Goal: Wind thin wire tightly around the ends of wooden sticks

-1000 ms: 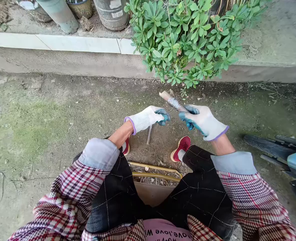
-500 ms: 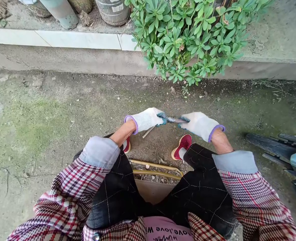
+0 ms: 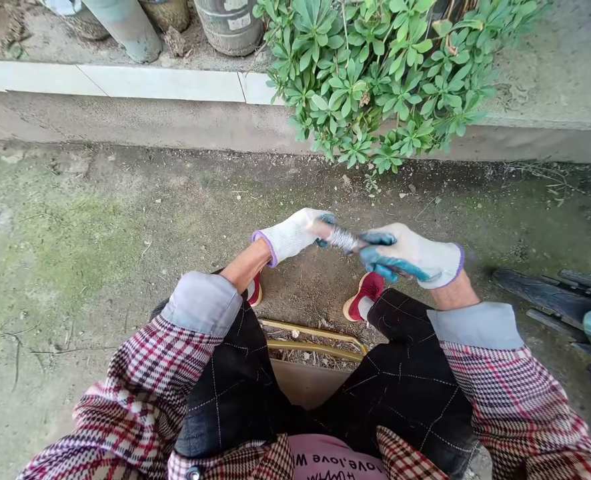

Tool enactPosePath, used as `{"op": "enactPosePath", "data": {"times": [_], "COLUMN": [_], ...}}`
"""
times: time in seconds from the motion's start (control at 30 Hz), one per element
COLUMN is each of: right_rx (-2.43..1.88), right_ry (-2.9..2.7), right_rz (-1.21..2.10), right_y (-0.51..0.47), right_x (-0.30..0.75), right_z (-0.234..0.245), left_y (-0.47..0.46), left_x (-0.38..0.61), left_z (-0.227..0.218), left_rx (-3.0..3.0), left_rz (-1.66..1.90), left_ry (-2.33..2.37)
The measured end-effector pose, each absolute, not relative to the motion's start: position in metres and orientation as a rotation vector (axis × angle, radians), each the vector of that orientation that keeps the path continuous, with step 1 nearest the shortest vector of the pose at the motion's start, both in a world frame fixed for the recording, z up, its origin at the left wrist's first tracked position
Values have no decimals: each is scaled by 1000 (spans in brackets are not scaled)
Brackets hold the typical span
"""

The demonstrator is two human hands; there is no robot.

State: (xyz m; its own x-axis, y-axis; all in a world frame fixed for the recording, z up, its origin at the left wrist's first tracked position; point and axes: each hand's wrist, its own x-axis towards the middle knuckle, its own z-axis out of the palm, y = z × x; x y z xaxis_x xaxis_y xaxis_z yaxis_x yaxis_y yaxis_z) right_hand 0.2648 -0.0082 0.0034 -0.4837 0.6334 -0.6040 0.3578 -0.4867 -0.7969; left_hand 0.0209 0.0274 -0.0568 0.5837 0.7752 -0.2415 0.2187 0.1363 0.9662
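Between my hands is a thin greyish rod with silvery wire wound round its middle (image 3: 344,239), smeared by motion. My left hand (image 3: 300,230), in a white knit glove with blue-green coated fingers, is closed on its left end. My right hand (image 3: 405,255), gloved the same way, is closed round the right end, with its coated palm side partly turned to view. The rod slants down to the right. Its ends are hidden in the gloves or blurred, so I cannot tell what kind of tool it is.
Below the hands are two red shoes (image 3: 364,295) and a yellow metal frame (image 3: 315,333) between the legs. A leafy green plant (image 3: 375,80) overhangs the raised ledge (image 3: 165,83), where several pots stand. A dark and light-blue object (image 3: 565,293) lies at the right.
The rod has turned and now slants down to the right. My right hand has rolled, showing more of its coated side. The thin end sticking out below my left hand no longer shows.
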Motion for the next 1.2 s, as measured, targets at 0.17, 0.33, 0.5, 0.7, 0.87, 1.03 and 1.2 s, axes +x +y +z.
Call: {"op": "enactPosePath", "data": {"times": [0.17, 0.33, 0.5, 0.7, 0.87, 1.03, 1.2], "right_rx": [-1493, -1822, -1918, -2212, -1955, -1710, -1624], "right_ry": [-2092, -2647, -2747, -2640, -2180, -1424, -1520], "right_rz": [2005, 1251, 929, 664, 896, 1722, 1750], "right_y": [-6, -2, -1, 1, 2, -5, -6], "right_x": [265, 261, 255, 247, 253, 252, 240], "right_z": [-15, -29, -22, -14, -18, -11, -19], "left_y": [23, 19, 19, 17, 23, 25, 25], "left_x": [16, 18, 24, 32, 32, 25, 30], "left_z": [-46, -36, -30, -42, -40, -25, -20], "left_rx": [1611, 1853, 1809, 1182, 810, 697, 664], "left_rz": [292, 106, 161, 217, 393, 496, 597], "left_ry": [886, 1113, 1252, 1282, 1185, 1009, 1015]}}
